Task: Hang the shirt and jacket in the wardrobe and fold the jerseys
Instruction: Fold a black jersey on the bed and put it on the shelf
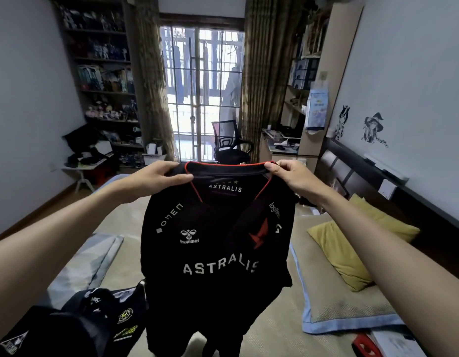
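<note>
Left hand and right hand each pinched black jersey at shoulders; it hung vertically, collar up, front facing camera

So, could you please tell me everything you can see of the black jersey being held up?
The black jersey looks like smooth sports fabric, with red piping round its V-neck collar and a red emblem on the chest. White print reads ASTRALIS across the front, with hummel and logitech logos. It hangs upright and slightly creased above the bed, front facing the camera. The left hand and right hand pinch it at the shoulders beside the collar.
</note>
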### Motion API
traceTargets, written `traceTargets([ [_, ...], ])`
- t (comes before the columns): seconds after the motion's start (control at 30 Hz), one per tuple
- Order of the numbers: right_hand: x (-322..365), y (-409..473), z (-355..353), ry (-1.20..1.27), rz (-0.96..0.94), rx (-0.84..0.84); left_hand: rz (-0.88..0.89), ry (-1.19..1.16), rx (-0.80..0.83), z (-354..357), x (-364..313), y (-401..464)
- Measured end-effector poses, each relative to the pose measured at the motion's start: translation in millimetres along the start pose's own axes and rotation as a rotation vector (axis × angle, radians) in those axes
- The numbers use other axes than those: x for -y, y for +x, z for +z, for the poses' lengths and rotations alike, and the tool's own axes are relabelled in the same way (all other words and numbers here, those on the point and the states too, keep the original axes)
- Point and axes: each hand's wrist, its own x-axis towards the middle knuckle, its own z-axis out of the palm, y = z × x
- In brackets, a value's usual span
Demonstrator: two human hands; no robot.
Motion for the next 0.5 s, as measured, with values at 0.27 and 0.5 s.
traceTargets([
  [0.27, -7, -5, 1, -0.235, -0.173, -0.235, 0.191, 0.265, -0.232, 6, -1, 4],
  [0.5, -14, -42, 2, -0.219, -0.18, -0.238, 0.146, 0.204, -0.144, 23, -2, -15],
])
